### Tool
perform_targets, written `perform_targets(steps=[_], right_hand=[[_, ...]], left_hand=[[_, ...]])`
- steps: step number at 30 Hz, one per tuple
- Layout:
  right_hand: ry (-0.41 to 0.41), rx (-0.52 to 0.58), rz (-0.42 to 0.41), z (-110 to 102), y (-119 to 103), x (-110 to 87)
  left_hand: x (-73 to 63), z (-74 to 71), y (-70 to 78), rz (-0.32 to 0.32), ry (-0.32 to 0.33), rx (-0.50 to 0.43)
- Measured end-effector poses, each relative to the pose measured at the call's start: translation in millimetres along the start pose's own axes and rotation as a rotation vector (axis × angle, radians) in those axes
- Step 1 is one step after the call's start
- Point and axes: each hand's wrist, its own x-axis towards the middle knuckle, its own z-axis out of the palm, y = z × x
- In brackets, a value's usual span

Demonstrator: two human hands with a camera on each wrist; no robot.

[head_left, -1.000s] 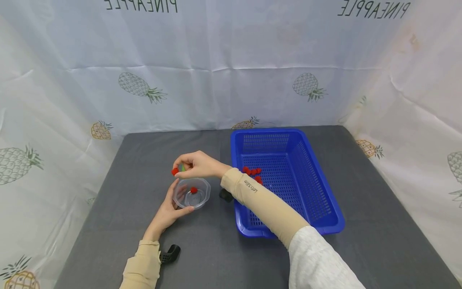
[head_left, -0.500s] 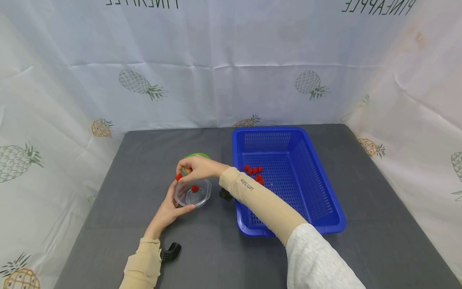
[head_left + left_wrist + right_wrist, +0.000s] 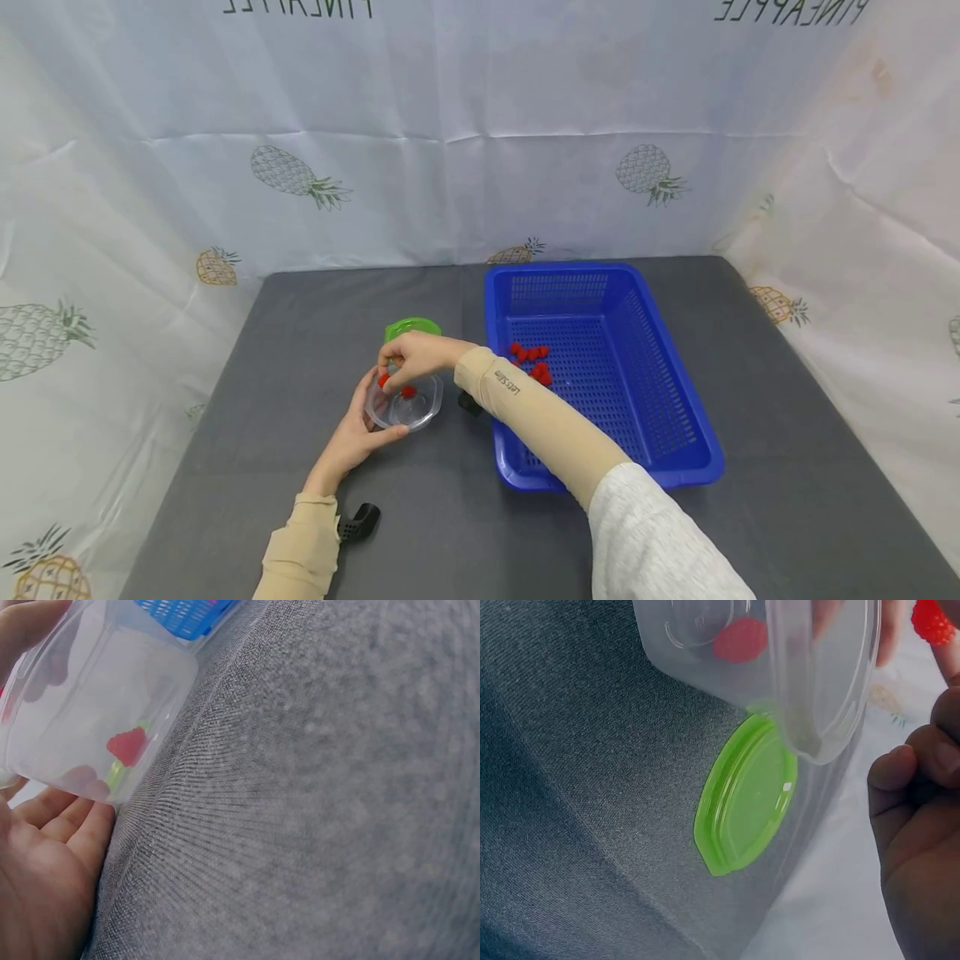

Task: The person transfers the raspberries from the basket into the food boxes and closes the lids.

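Observation:
My left hand (image 3: 351,439) holds a clear plastic container (image 3: 424,408) on the table, thumb at its near side and fingers round its left. One red raspberry (image 3: 127,745) shows through its wall in the left wrist view, lying at the bottom. Over the container's open top, my right hand (image 3: 424,352) pinches another raspberry (image 3: 933,622) between thumb and fingertips; the other fingers are curled in. Just behind the container lies a green lid (image 3: 748,796), partly covered by the right hand in the head view.
A blue plastic basket (image 3: 678,417) stands to the right, with several raspberries (image 3: 542,373) on its left side. My right forearm crosses over its near left part. A grey cloth (image 3: 442,533) covers the table, and white pineapple-print curtains (image 3: 450,192) enclose it.
My right hand has moved right and down, bringing its raspberry from beyond the container's far left rim to over the opening. More of the green lid shows. The left hand keeps its hold.

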Motion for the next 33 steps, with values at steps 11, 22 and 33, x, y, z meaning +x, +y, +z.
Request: perform_targets(steps=[11,22,33], right_hand=[[-0.084,-0.058,0.022,-1.2,6.5,0.7],[-0.100,-0.105,0.034,0.3,9.3,4.7],[-0.106,-0.208,0.033,1.5,9.7,7.0]], left_hand=[[0.2,3.0,-0.2,0.000,0.024,0.024],[0.4,1.2,-3.1,0.017,0.018,0.019],[-0.4,2.1,-0.4,0.029,0.016,0.008]])
